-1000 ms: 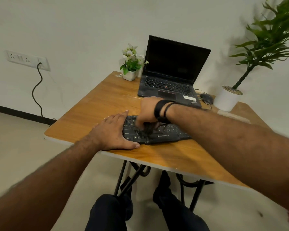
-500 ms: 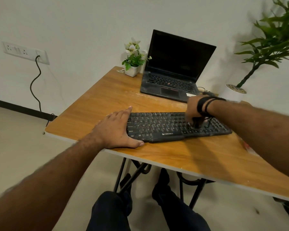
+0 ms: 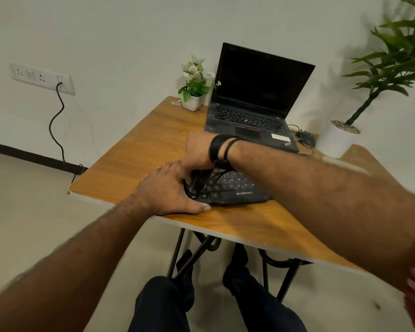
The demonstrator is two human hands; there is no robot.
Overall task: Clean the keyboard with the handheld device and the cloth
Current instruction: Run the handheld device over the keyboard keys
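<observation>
Keyboard (image 3: 235, 188) sitting near the front edge of the wooden table (image 3: 139, 154). Left hand (image 3: 168, 190) flat on its left end, fingers straight, together. Right hand (image 3: 198, 152) curled over the left keys, gripping something dark and blurry. Laptop (image 3: 254, 111) open behind.

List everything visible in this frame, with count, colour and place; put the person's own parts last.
keyboard: 1, black, near table edge, under both hands
handheld device: 1, dark and blurred, under right hand, on keyboard's left end
laptop: 1, black, open, screen dark, back of table
mouse: 1, black, right of laptop
flower pot: 1, white, left of laptop
potted plant: 1, white pot, green leaves, right corner
table: 1, wooden top
wall socket: 1, white, cable plugged in
left hand: flat, at keyboard's left end
right hand: grips the device, black wristbands
</observation>
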